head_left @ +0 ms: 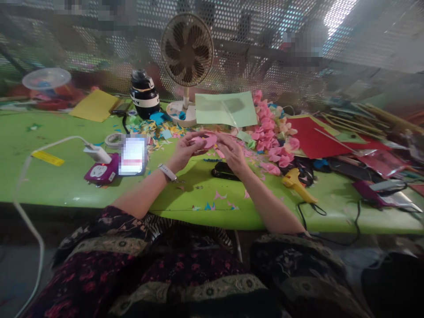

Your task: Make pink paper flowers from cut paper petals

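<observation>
Above the middle of the green table [76,190], a pink paper piece [210,141] with a rounded edge is between my two hands. My left hand [186,152], with a white band at the wrist, pinches it from the left. From the right, my right hand [232,154] closes its fingers on the other edge; its fingertips are partly hidden. Below the right hand lies a black oblong case [225,171]. A heap of folded pink paper flowers [265,126] sits just past that hand. Small paper scraps [220,195] are scattered on the table beneath my hands.
A yellow glue gun [298,183] with a black cord lies at right, near red paper [308,137]. Behind stand a fan [187,51], a dark bottle [145,99] and pale green paper [228,110]. At left are a lit phone [132,154] and a purple power socket [102,173].
</observation>
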Action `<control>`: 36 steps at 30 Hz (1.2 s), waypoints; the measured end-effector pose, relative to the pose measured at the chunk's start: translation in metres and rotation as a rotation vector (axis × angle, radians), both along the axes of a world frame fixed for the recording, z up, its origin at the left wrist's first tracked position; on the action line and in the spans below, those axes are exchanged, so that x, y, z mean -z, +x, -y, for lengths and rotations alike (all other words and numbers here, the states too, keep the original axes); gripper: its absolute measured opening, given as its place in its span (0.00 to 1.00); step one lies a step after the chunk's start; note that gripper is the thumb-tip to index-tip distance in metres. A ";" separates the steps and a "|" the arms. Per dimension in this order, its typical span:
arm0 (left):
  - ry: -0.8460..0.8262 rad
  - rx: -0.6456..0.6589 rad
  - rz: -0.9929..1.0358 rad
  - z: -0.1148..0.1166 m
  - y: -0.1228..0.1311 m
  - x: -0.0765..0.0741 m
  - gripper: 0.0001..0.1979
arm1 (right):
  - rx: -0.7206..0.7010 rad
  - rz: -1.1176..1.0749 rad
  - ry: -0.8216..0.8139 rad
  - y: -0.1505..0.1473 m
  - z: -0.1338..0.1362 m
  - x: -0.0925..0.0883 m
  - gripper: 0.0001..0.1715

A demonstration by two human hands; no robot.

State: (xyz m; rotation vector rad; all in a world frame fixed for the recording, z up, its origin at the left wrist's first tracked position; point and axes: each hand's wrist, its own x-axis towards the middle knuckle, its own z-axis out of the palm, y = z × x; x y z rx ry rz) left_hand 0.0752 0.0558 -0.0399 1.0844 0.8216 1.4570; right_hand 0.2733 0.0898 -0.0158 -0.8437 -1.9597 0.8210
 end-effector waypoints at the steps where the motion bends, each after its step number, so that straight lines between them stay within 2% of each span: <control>1: -0.001 0.012 -0.025 0.001 0.001 -0.001 0.22 | 0.025 -0.024 -0.002 -0.001 -0.001 0.001 0.23; 6: -0.016 0.044 -0.050 0.006 0.003 -0.005 0.15 | 0.082 -0.167 -0.065 -0.006 -0.006 0.007 0.17; 12: 0.099 0.012 -0.160 0.009 0.001 -0.006 0.18 | 0.062 -0.285 -0.204 -0.008 -0.007 0.009 0.19; 16: 0.160 -0.035 -0.236 0.007 0.002 -0.003 0.15 | 0.044 -0.306 -0.249 -0.010 -0.006 0.009 0.20; 20: 0.233 -0.100 -0.284 0.002 0.002 0.000 0.18 | -0.028 -0.327 -0.327 -0.009 -0.003 0.008 0.23; 27: 0.483 -0.224 -0.553 -0.003 -0.001 0.008 0.13 | -0.081 -0.229 -0.355 -0.008 0.002 0.006 0.20; 31: 0.630 -0.243 -0.684 -0.004 -0.003 0.011 0.11 | -0.113 -0.217 -0.343 -0.009 0.000 0.009 0.20; 33: 0.612 -0.216 -0.673 -0.003 -0.003 0.008 0.11 | -0.121 -0.222 -0.350 -0.008 -0.002 0.009 0.20; 36: 0.452 -0.179 -0.506 0.001 -0.004 0.000 0.19 | -0.107 -0.267 -0.391 -0.006 -0.004 0.005 0.17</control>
